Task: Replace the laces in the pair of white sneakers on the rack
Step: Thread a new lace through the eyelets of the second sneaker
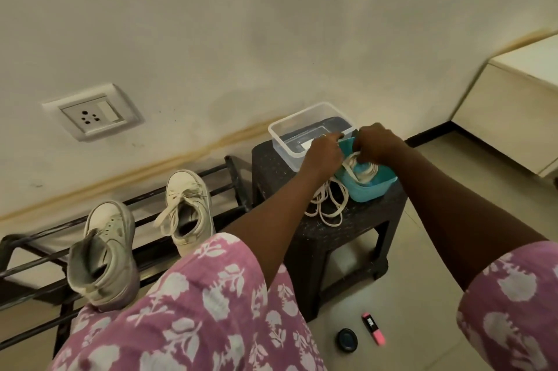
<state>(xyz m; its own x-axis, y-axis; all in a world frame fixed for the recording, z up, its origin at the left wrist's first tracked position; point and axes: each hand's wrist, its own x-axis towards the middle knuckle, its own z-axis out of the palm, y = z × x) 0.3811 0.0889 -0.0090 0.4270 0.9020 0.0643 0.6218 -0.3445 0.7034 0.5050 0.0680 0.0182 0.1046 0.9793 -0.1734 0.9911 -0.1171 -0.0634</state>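
Clear plastic tub [280, 144], matt textured plastic stool [271, 172], blk metal rack [39, 298].

A stained cream wall [211, 23] with a socket plate [92, 112] meets pale floor tiles [471, 171] beside a white cabinet [507, 117].

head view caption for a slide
Left hand at the rim of a teal tub on a stool, right hand pinching laces in it; sneakers on the rack.

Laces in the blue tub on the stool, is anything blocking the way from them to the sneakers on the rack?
Nothing visible does. Between the laces and the sneakers lie only rack bars and the person's own left forearm.
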